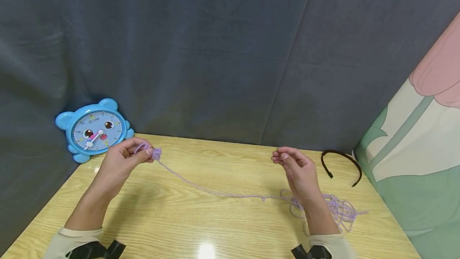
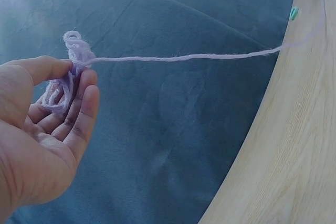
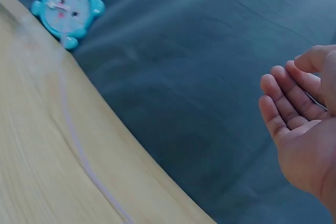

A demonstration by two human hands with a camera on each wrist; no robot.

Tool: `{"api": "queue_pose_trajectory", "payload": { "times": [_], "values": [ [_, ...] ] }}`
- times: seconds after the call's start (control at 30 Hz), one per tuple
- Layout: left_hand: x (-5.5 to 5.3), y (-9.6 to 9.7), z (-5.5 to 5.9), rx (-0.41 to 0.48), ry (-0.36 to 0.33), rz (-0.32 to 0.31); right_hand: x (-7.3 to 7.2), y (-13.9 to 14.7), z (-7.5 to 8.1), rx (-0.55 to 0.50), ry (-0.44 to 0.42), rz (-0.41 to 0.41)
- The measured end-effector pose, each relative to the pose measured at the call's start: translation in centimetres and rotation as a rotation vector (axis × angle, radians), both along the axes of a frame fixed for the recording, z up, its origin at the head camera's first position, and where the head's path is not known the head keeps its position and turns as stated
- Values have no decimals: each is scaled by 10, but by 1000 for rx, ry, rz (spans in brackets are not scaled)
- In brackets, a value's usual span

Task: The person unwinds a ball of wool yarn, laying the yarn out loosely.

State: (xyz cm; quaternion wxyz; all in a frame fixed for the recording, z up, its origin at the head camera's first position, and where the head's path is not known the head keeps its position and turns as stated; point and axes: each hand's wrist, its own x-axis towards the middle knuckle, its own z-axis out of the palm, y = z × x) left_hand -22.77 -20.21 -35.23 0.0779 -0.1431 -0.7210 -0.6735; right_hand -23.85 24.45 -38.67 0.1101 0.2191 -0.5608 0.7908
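A small wound bundle of lilac yarn (image 1: 156,154) is pinched between the thumb and fingers of my left hand (image 1: 125,158), above the table's left side. In the left wrist view, loops of the yarn bundle (image 2: 79,48) stick out above the thumb and hang over the fingers. From it a single yarn strand (image 1: 215,193) runs right to a loose tangle of the same yarn (image 1: 339,210), partly hidden behind my right forearm. My right hand (image 1: 301,171) hovers above the table holding nothing; its fingers are loosely bent in the right wrist view.
A blue bear-eared clock (image 1: 96,131) leans against the dark curtain (image 1: 215,59) at the back left. On the table's (image 1: 215,159) far right lies a black headband (image 1: 341,153). A small green item (image 2: 294,12) appears near the table edge, its kind unclear.
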Motion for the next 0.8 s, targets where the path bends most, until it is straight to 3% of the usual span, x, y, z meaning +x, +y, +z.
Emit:
{"api": "queue_pose_trajectory", "payload": {
  "times": [0.43,0.8],
  "values": [
    [0,2,0,4,14,-21,-8,-87,-13,148,-102,99],
    [0,4,0,-22,-5,-16,-12,-135,-23,228,-139,145]
  ]
}}
